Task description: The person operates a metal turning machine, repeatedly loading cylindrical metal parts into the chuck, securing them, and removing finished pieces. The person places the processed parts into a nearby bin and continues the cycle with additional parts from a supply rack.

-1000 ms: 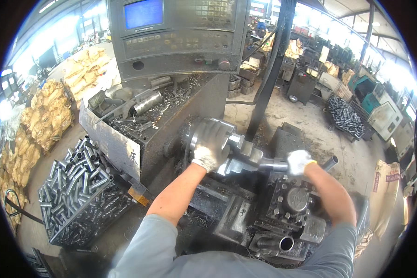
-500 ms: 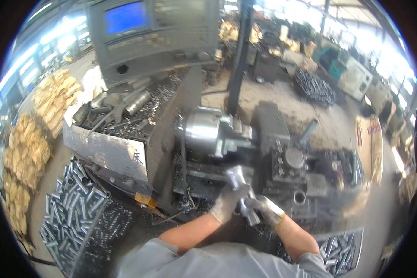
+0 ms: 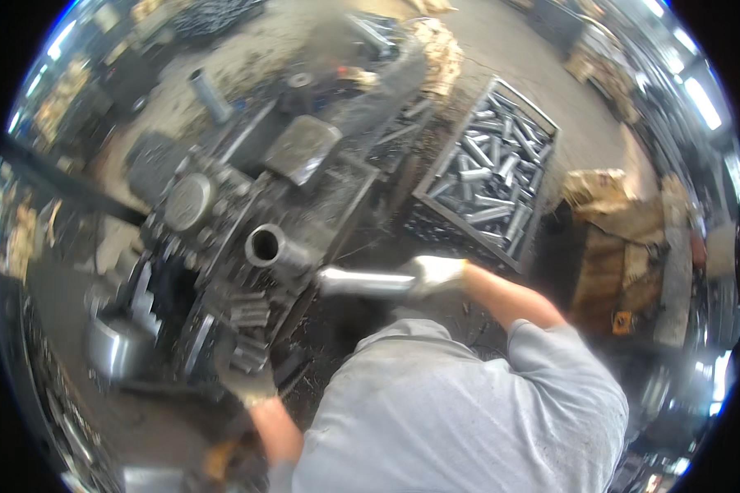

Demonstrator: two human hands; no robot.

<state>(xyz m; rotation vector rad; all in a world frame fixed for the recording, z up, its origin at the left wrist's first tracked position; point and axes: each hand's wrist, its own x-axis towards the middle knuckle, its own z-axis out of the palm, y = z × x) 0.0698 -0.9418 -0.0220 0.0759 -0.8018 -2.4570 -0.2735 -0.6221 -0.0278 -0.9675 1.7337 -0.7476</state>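
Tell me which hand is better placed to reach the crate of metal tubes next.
Probably your right hand: it is nearer the crate, on that same side, though it grips a metal tube. Your left hand is farther off, by the ridged metal blocks.

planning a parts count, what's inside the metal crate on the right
Metal tubes lie jumbled in the crate. The upper ones cover whatever lies deeper and the crate's floor, so neither can be seen.

Machine workshop: lathe (image 3: 191, 203), crated tubes (image 3: 489, 174)
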